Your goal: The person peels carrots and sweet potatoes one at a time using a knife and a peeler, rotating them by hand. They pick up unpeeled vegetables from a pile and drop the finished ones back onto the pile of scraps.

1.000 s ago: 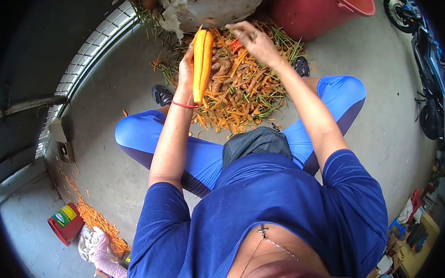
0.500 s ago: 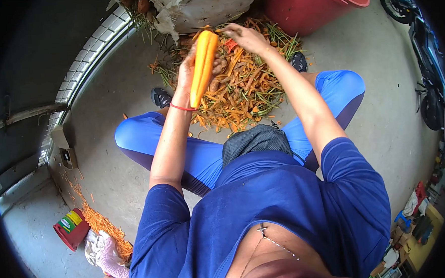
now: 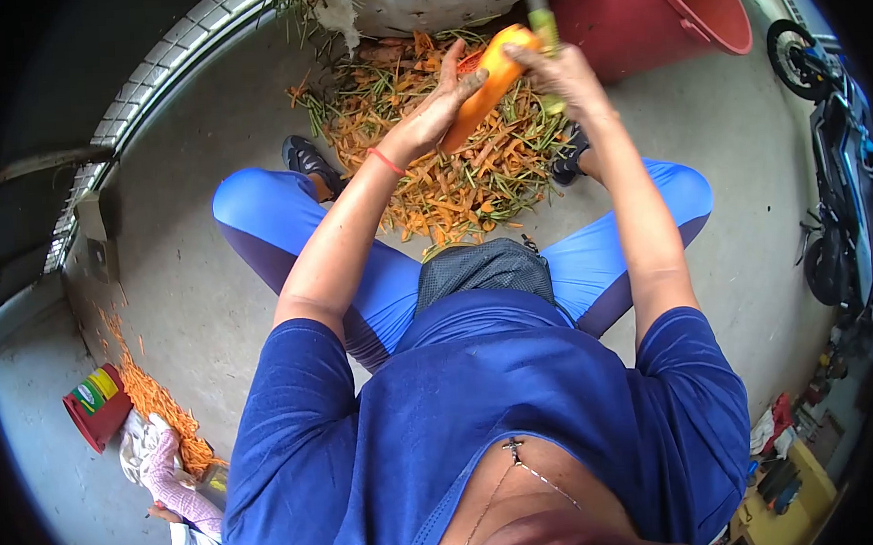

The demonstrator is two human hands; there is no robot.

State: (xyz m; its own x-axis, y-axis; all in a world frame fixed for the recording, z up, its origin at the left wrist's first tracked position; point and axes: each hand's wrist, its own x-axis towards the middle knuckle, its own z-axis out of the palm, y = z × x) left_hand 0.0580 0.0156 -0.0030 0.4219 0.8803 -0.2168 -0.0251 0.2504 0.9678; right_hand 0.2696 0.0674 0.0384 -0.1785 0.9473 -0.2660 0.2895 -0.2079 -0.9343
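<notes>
- Above a tangled heap of orange peelings and green stalks [image 3: 486,183], a smooth, tapering carrot [image 3: 488,93] is being held aslant.
- Its thick end is being pinched by the right hand [image 3: 571,78], in which a blurred tool [image 3: 544,26] with a yellow-green handle is also being gripped.
- Its side is being touched by the left hand [image 3: 437,115], whose fingers are being held loosely spread.

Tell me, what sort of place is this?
Probably a garage or similar storage space, used here for preparing vegetables: a motorcycle is parked on the bare grey floor, and a heap of orange and green scraps lies near a large red bucket.
</notes>
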